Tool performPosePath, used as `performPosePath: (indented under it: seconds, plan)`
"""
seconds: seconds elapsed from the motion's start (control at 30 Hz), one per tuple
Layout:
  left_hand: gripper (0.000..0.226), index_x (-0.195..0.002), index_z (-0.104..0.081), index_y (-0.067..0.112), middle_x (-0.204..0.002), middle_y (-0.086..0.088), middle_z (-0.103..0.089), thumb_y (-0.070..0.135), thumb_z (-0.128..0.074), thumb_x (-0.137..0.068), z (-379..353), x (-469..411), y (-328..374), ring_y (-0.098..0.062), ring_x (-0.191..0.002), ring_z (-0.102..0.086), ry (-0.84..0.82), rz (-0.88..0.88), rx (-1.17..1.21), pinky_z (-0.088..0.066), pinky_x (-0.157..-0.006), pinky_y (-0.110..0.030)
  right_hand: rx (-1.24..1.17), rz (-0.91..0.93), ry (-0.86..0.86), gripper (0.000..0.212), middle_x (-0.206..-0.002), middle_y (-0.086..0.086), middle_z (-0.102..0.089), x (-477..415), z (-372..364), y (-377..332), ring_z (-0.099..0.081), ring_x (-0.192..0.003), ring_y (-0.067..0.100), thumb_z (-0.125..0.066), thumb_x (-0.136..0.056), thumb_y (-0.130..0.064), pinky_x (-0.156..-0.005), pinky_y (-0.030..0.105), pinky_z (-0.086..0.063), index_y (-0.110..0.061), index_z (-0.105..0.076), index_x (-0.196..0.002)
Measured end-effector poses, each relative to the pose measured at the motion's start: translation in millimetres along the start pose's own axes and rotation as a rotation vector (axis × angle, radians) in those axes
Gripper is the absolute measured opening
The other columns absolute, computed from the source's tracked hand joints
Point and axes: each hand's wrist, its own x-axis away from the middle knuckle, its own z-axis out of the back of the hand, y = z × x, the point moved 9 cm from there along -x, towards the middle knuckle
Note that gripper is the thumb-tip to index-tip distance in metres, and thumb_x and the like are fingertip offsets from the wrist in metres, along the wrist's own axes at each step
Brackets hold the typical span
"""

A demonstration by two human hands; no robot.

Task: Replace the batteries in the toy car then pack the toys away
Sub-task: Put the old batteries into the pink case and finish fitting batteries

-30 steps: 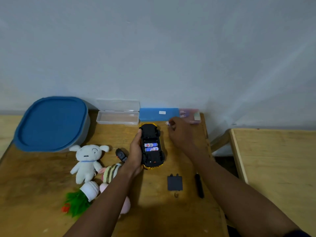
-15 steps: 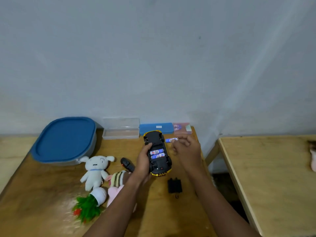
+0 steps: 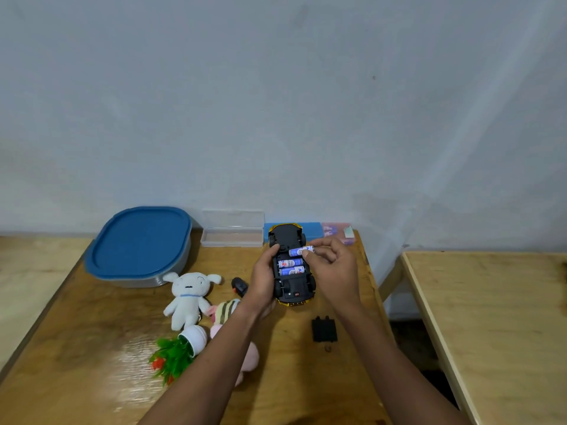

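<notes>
Since before, my right hand (image 3: 334, 268) has carried the battery (image 3: 300, 250) over the toy car (image 3: 293, 289); I pinch it in my fingertips. My left hand (image 3: 262, 283) grips the upside-down car's left side, far right on the table (image 3: 92, 348).

I count three batteries (image 3: 301, 250), one in my fingers (image 3: 325, 244), one toy car (image 3: 293, 289), two plush toys (image 3: 188, 297), one toy plant (image 3: 175, 354), one lidded tub (image 3: 138, 240).
</notes>
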Motion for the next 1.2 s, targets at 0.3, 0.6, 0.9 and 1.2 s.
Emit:
performPosePath:
  seconds: [0.3,0.6,0.9,1.2]
  plan:
    - [0.046,-0.135,-0.056,0.003,-0.114,-0.021,-0.071,0.032,-0.040,-0.103,0,3,3,-0.032,-0.093,-0.071,-0.021,-0.006,0.012,-0.060,-0.074,-0.039,-0.025,-0.022,-0.030,0.015,-0.089,0.005,-0.076,2,-10,-5,-0.075,-0.080,0.019,-0.074,-0.086,-0.008,-0.071,0.042,-0.063,-0.013,-0.065,-0.097]
    - [0.044,-0.129,-0.061,0.004,-0.107,-0.018,-0.073,0.032,-0.037,-0.105,0,4,6,-0.029,-0.089,-0.072,-0.056,0.009,0.014,-0.060,-0.074,-0.038,-0.020,-0.039,-0.031,0.016,-0.091,0.004,-0.076,4,-16,-5,-0.075,-0.081,0.018,-0.075,-0.085,-0.008,-0.071,0.043,-0.063,-0.015,-0.065,-0.096]
    - [0.042,-0.127,-0.061,0.003,-0.099,-0.016,-0.073,0.029,-0.038,-0.105,-2,6,8,-0.025,-0.079,-0.072,-0.059,0.005,0.045,-0.059,-0.064,-0.033,0.103,0.046,-0.022,0.017,-0.087,-0.006,-0.073,7,-20,-12,-0.072,-0.079,0.005,-0.078,-0.083,-0.014,-0.062,0.029,-0.060,-0.024,-0.067,-0.091]
    - [0.044,-0.128,-0.061,0.005,-0.106,-0.018,-0.071,0.033,-0.036,-0.106,-2,8,7,-0.026,-0.085,-0.071,-0.052,0.005,0.014,-0.059,-0.071,-0.035,0.188,0.165,0.015,0.014,-0.089,-0.011,-0.072,8,-19,-20,-0.068,-0.088,0.001,-0.080,-0.082,-0.017,-0.074,0.030,-0.060,-0.017,-0.073,-0.094]
